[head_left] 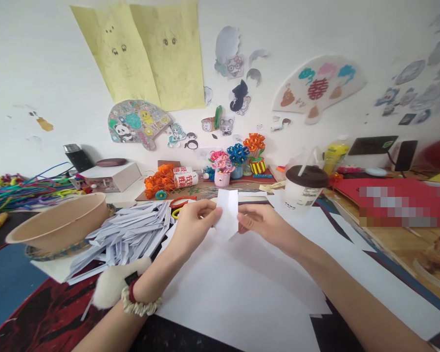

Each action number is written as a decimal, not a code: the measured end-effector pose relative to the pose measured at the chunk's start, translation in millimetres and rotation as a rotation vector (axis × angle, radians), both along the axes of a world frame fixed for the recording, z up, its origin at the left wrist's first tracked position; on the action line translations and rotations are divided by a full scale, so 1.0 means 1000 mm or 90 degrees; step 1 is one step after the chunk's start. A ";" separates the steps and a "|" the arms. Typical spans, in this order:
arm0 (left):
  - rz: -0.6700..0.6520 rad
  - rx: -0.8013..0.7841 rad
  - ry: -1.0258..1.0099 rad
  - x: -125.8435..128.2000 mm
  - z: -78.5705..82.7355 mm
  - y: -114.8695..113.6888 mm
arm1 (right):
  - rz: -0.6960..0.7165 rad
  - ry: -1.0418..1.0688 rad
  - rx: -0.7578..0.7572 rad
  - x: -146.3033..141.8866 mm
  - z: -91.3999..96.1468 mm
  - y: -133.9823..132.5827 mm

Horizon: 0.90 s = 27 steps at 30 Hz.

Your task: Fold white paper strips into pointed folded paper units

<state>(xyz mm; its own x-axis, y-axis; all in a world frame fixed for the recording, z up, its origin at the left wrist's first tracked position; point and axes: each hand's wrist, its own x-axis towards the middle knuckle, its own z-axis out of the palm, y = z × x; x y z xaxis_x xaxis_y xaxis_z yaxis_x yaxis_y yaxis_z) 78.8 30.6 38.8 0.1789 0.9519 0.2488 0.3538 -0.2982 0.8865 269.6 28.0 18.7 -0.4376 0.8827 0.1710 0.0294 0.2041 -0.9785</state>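
Note:
Between my two hands a small folded strip of white paper [228, 215] is held upright above the table. My left hand [196, 222] pinches its left edge between thumb and fingers. On the other edge, my right hand [262, 222] grips it with thumb and fingertips. Large white sheets [234, 288] lie flat beneath both hands. Left of my left hand is a heap of narrow folded white paper strips [132, 232]. Scissors with red and yellow handles [176, 208] lie just behind my left hand, partly hidden.
A beige bowl [58, 220] stands at the left beside the heap. Behind my right hand is a lidded cup with a straw [303, 188]. Small flower pots [222, 178] line the back by the wall. A red bag [352, 195] lies at the right.

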 end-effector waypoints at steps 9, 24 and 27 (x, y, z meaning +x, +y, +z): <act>0.022 0.086 0.093 0.005 -0.011 -0.012 | -0.146 0.035 0.014 -0.011 0.000 -0.006; 0.151 0.201 0.049 0.013 -0.012 -0.032 | -0.206 -0.079 0.081 -0.021 -0.004 -0.017; 0.181 0.241 0.074 0.014 -0.013 -0.034 | -0.202 -0.083 0.101 -0.021 -0.003 -0.018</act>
